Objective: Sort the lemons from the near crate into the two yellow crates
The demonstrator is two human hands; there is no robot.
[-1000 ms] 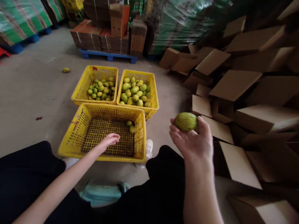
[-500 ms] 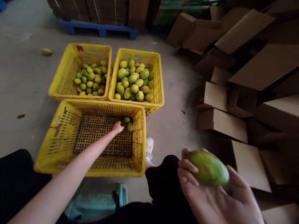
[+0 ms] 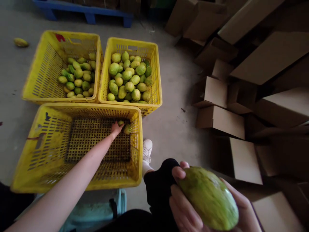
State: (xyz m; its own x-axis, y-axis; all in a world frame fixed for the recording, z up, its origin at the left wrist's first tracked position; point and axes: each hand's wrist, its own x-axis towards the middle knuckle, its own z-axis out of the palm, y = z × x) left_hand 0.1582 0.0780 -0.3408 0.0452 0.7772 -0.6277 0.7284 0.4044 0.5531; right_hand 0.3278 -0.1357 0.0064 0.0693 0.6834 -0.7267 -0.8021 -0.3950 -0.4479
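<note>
My right hand (image 3: pixel 187 206) is shut on a large green-yellow papaya (image 3: pixel 209 198), held up close to the camera at the lower right. Stretched down into the near yellow crate (image 3: pixel 141 151), my left hand (image 3: pixel 116 128) closes on a small-looking papaya (image 3: pixel 121 123) at the crate's far right corner; part of that fruit is hidden by the fingers. A second papaya (image 3: pixel 127 129) lies just right of it on the perforated crate floor.
Behind stand two yellow crates, a left one (image 3: pixel 36 74) and a right one (image 3: pixel 159 80), each holding many papayas. One loose papaya (image 3: pixel 21 42) lies on the floor. Cardboard boxes (image 3: pixel 228 120) crowd the right side. A blue pallet (image 3: pixel 89 14) is at the back.
My left hand has moved onto the papaya in the near crate. The papaya in my right hand has come lower, closer to the camera and turned. The whole view has shifted slightly.
</note>
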